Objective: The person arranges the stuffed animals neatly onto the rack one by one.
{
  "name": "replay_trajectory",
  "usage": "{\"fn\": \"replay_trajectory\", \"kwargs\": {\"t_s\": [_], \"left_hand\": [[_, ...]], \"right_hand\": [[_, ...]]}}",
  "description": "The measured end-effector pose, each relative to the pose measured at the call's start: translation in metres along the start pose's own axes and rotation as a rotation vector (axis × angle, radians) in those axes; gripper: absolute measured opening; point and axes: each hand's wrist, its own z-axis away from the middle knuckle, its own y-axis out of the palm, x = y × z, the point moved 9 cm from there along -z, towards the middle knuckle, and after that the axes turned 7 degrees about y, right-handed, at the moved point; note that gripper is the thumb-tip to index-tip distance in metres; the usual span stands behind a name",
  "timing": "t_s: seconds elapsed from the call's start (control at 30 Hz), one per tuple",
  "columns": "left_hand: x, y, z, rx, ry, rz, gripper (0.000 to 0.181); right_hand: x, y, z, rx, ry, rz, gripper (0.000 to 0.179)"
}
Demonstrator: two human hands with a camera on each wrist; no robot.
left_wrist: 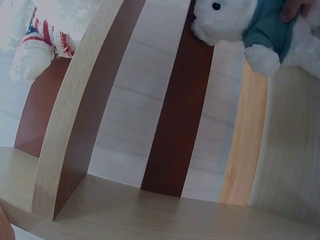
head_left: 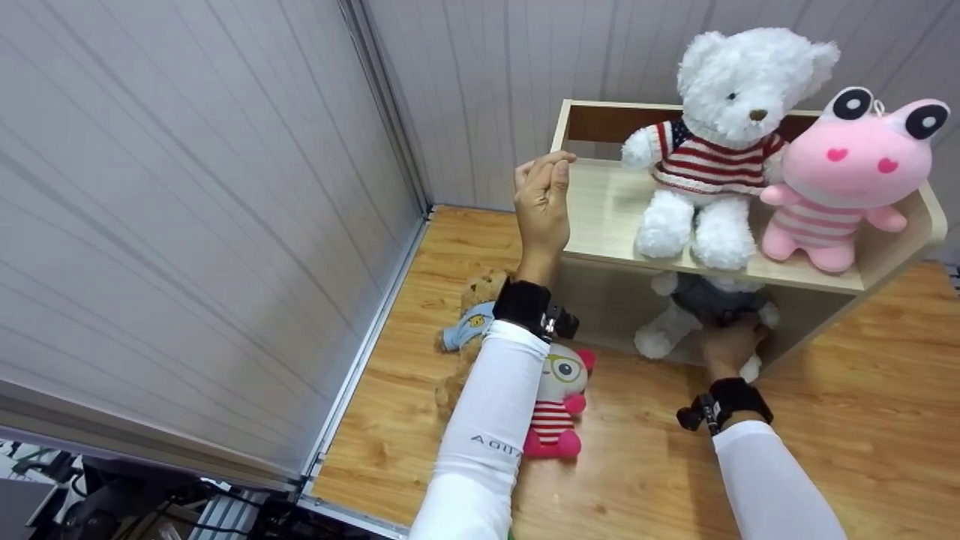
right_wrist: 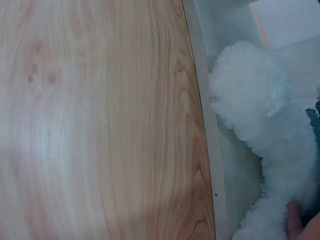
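In the lower compartment of the wooden shelf [head_left: 611,217] sits a white teddy bear [left_wrist: 225,22] in a teal shirt. My right hand [head_left: 731,345] reaches in and grips its shirted body; the right wrist view shows a fingertip against the white fur [right_wrist: 285,145]. My left hand [head_left: 541,202] holds the shelf's left side panel by its front edge, with the fingers bent over it. On the top deck sit a white bear [head_left: 712,161] in a striped sweater and a pink frog plush [head_left: 855,169].
Beneath my left forearm, a brown bear [head_left: 484,289] in a blue shirt and a plush toy [head_left: 551,420] with a red-striped body lie on the wood floor [head_left: 637,465]. Grey panel walls [head_left: 225,150] stand at the left and behind the shelf. Cables and equipment fill the lower left corner.
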Motion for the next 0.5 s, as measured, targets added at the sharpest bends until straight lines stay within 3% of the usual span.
{"fn": "replay_trajectory", "kwargs": {"t_s": [0.07,0.17,0.27,0.4,0.5], "left_hand": [[-0.001,-0.001,0.000,-0.003,0.006,0.000,0.025],[-0.004,-0.002,-0.001,-0.009,0.030,-0.007,0.024],[-0.006,-0.002,-0.002,-0.008,0.049,-0.013,0.025],[-0.004,-0.001,-0.001,0.005,0.029,-0.012,0.025],[-0.002,0.000,0.001,0.012,0.015,-0.015,0.025]], "right_hand": [[0.001,0.000,0.001,0.017,-0.013,0.005,0.058],[0.004,-0.004,0.003,0.020,-0.040,-0.013,0.038],[0.007,-0.011,0.006,-0.016,-0.084,-0.034,0.025],[0.009,-0.025,0.012,-0.108,-0.146,-0.076,0.020],[0.010,-0.035,0.019,-0.128,-0.182,-0.100,0.015]]}}
